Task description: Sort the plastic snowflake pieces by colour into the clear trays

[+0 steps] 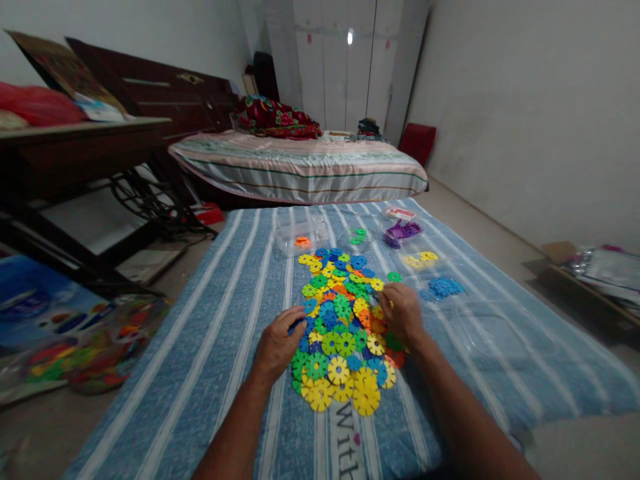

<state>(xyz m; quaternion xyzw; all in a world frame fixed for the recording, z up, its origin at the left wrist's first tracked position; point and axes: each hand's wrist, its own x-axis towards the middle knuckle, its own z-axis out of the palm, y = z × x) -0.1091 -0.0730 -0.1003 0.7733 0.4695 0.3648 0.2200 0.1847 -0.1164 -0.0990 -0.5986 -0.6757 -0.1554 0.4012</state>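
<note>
A heap of flower-shaped plastic discs (345, 343) in yellow, green, blue and orange is spread over the striped cloth (210, 333). At the heap's left edge is my left hand (280, 339), thumb and fingers closed around a blue notched disc (296, 325). My right hand (403, 308) reaches over the right side of the heap with its fingers bent together and pointing down. What lies between those fingertips is hidden. Just beyond it a single green disc (394, 276) lies on the cloth.
Behind the heap stand clear containers with orange discs (302, 241) and green discs (358, 236). To the right are purple pieces (403, 231), yellow discs (421, 259), blue discs (445, 287) and a clear plastic tray (493, 333). A bed (300, 167) stands beyond.
</note>
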